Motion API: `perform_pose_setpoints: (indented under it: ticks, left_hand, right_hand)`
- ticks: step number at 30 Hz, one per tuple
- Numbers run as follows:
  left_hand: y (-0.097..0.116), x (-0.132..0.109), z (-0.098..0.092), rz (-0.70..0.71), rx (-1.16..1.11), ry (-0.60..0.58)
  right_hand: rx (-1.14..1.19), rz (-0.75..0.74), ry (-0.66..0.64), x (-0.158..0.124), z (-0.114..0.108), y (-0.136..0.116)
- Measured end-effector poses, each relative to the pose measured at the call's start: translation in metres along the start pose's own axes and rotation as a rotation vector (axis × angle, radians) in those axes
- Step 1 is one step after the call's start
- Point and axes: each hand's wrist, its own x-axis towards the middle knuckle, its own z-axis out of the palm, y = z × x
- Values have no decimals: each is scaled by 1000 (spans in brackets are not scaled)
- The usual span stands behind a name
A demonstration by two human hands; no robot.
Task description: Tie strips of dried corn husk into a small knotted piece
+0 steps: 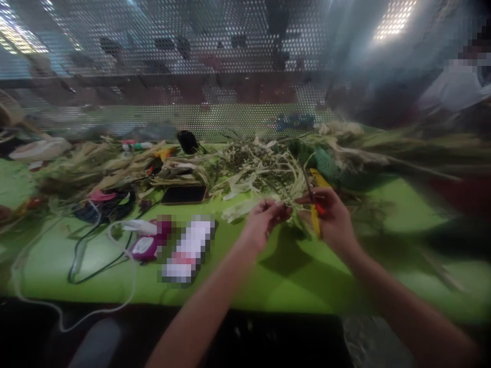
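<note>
- Forearms (203, 317), two, bare; they reach in from the lower edge over the table.
- Left hand (263, 222), one; fingers narrow, thumb and forefinger drawn together at the near edge of the plant strands. Blur prevents telling what lies between them.
- Right hand (333, 217), one; fingers curled around the yellow tool, fingertips close to those of the left hand.
- Yellow tool (316, 225), one; yellow and orange-red parts, a dark narrow piece pointing upward. Too blurred to identify further.
- Plant strands (264, 161), one main heap, mid-table, just beyond both hands; pale green to straw-coloured, thin, curled, tangled. Individual strands too many to count.
- Broad pale leaf piece (240, 210), one; papery, beside the left hand.
- Dark-screened phone (184, 194), one; flat, left of the heap.
- Pixelated white oblong (190, 250), one; near the left forearm.
- Purple packet (144, 248), one; white tissue protruding.
- Cables, two: white cable (133, 286), looped past the table edge; black cable (92, 278), bent on the surface.
- Table (291, 296), one; bright green top.
</note>
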Motion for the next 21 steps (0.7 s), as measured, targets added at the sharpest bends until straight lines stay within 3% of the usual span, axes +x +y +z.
perform_pose_setpoints:
  ticks: [4, 10, 16, 21]
  left_hand:
    - [-3, -3, 0, -19, 50, -92]
    - [-3, -2, -1, -50, 229, -119]
    - [-12, 2, -7, 127, 498, -77]
    - [-11, 0, -4, 154, 507, -66]
  right_hand:
    - [-58, 2, 27, 1, -1, 4]
    - [-3, 65, 18, 2, -5, 6]
    - [5, 87, 18, 0, 0, 3]
    - [18, 151, -23, -3, -2, 4]
